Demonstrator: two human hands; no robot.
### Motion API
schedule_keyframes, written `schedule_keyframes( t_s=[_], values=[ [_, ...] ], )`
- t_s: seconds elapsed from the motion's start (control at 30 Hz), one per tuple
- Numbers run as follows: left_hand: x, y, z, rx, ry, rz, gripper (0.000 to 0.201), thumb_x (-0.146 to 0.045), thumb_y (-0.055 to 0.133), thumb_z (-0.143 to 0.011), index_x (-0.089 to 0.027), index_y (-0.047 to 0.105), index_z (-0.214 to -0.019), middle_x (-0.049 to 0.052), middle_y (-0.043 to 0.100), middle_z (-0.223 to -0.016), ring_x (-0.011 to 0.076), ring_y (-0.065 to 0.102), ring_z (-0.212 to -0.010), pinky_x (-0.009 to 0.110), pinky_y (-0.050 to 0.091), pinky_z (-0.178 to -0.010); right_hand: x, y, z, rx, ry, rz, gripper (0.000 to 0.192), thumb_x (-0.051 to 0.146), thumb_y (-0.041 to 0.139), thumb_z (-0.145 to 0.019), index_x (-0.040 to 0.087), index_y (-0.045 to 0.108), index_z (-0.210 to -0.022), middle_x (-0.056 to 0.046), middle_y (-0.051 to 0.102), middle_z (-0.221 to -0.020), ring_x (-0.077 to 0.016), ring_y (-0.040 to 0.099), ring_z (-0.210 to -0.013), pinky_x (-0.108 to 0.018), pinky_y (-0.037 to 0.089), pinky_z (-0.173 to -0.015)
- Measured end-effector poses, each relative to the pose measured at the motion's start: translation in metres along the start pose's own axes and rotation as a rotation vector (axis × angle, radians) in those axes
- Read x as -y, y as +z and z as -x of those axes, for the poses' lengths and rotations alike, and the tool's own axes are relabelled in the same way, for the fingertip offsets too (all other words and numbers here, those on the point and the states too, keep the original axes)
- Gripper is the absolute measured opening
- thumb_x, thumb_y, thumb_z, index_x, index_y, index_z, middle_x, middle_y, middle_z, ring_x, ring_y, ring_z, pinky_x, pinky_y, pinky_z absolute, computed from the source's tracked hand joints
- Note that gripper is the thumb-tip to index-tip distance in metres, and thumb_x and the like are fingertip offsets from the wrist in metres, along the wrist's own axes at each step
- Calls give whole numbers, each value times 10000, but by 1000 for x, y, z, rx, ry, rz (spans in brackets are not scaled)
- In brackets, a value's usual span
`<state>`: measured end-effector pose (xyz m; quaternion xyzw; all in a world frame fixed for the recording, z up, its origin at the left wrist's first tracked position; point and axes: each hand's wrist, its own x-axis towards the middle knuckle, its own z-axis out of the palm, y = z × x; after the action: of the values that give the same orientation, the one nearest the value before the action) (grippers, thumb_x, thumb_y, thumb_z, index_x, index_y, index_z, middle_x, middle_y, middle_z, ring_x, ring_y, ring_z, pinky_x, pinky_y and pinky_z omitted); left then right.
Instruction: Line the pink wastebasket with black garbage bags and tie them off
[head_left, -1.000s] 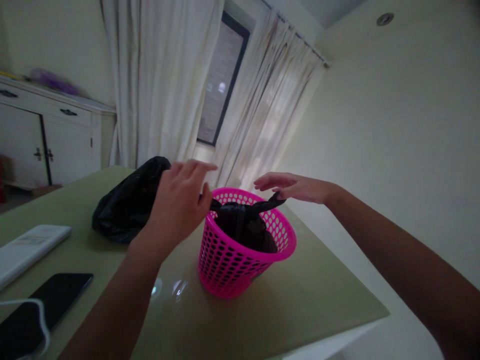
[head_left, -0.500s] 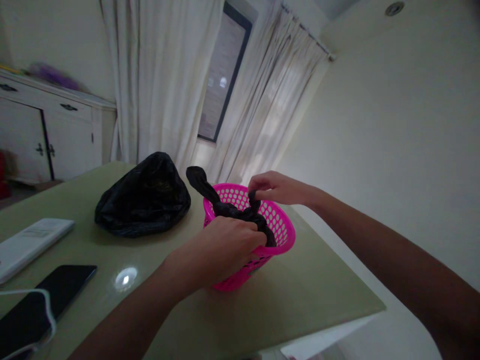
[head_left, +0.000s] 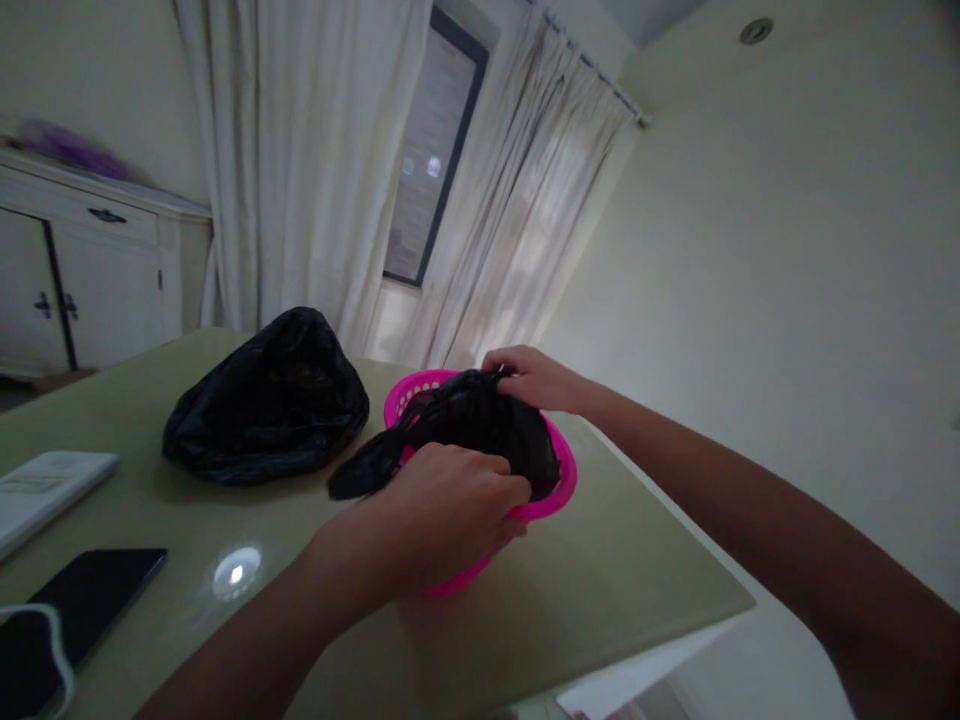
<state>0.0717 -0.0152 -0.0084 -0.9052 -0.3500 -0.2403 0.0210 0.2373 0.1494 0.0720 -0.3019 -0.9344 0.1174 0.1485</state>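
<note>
A pink perforated basket [head_left: 568, 478] stands on the table, tilted a little in view. A black plastic bag [head_left: 487, 420] lies bunched in its mouth, and a twisted end of it hangs over the left rim. My left hand [head_left: 450, 500] is closed on the near rim, fingers curled over the edge and thumb on the outside; whether it also grips the bag there is hidden. At the far rim, my right hand [head_left: 532, 378] pinches the bag's edge between thumb and fingers.
A second black plastic bag [head_left: 270, 410] sits puffed up on the green table [head_left: 615, 570], left of the basket. Further left lie a white box-like object [head_left: 49, 485] and a dark phone [head_left: 90, 600] with a white cable [head_left: 58, 640]. The table's right edge is near the basket.
The bag has spread out across the basket's mouth, and its twisted end has dropped from upright to hanging over the left rim. My right hand has drawn the bag's edge to the far rim.
</note>
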Motion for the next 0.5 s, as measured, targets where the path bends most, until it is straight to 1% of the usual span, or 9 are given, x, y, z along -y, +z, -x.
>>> schedule_keyframes(
  t_s=[0.07,0.13,0.2,0.3,0.37,0.4,0.43,0.47,0.5],
  values=[
    [0,1,1,-1,-7,-1,181,-298,627,-1089,-234,739,-962,23,778,-898,235,736,-753,371,349,-570,-1,-29,-1,-231,139,-132,189,218,575,-741,180,727,-847,11,656,-753,-172,588,-757,-292,434,-723],
    [0,3,2,-9,-8,13,154,-296,649,-1079,-239,744,-972,21,780,-909,236,737,-769,369,344,-579,-7,-55,0,-496,285,-224,208,217,554,-721,171,721,-837,8,642,-732,-176,583,-735,-297,429,-700],
    [2,3,2,-22,0,50,137,-312,684,-1065,-237,749,-971,26,788,-931,237,745,-808,361,369,-606,-16,-78,4,-741,398,-205,187,183,540,-702,162,702,-793,5,613,-706,-172,559,-722,-303,417,-698],
    [13,-6,5,-77,23,230,204,-394,671,-1085,-232,765,-1005,34,806,-1006,215,754,-899,333,449,-702,-38,-107,15,-1058,539,-41,115,148,531,-739,180,639,-719,3,547,-689,-161,482,-707,-323,405,-726],
    [32,-16,9,-222,-37,359,313,-444,577,-1126,-227,757,-990,21,793,-965,185,731,-868,315,474,-751,-55,-119,24,-1238,613,45,146,146,504,-794,187,642,-769,-27,593,-770,-175,501,-753,-343,437,-790],
    [45,-21,12,-360,-122,376,386,-451,511,-1144,-221,732,-927,5,756,-861,165,692,-777,309,462,-725,-63,-122,29,-1317,626,75,182,146,484,-819,182,661,-831,-55,640,-848,-185,533,-801,-351,458,-839],
    [62,-25,16,-550,-257,347,398,-464,498,-1139,-219,713,-911,-13,707,-777,156,648,-710,306,436,-686,-71,-123,34,-1377,620,101,230,147,464,-838,172,681,-910,-88,683,-946,-195,569,-864,-356,475,-892],
    [81,-26,20,-710,-426,281,367,-462,491,-1130,-218,715,-972,-18,689,-774,158,634,-710,309,425,-685,-79,-121,38,-1414,603,123,283,146,447,-849,160,692,-991,-118,709,-1047,-203,599,-934,-358,486,-944],
    [103,-24,25,-794,-586,191,348,-461,477,-1123,-214,714,-1059,-13,686,-816,169,637,-758,319,430,-731,-88,-117,42,-1423,586,148,327,146,439,-852,150,695,-1055,-139,720,-1130,-209,620,-1001,-360,491,-993]
  ],
)
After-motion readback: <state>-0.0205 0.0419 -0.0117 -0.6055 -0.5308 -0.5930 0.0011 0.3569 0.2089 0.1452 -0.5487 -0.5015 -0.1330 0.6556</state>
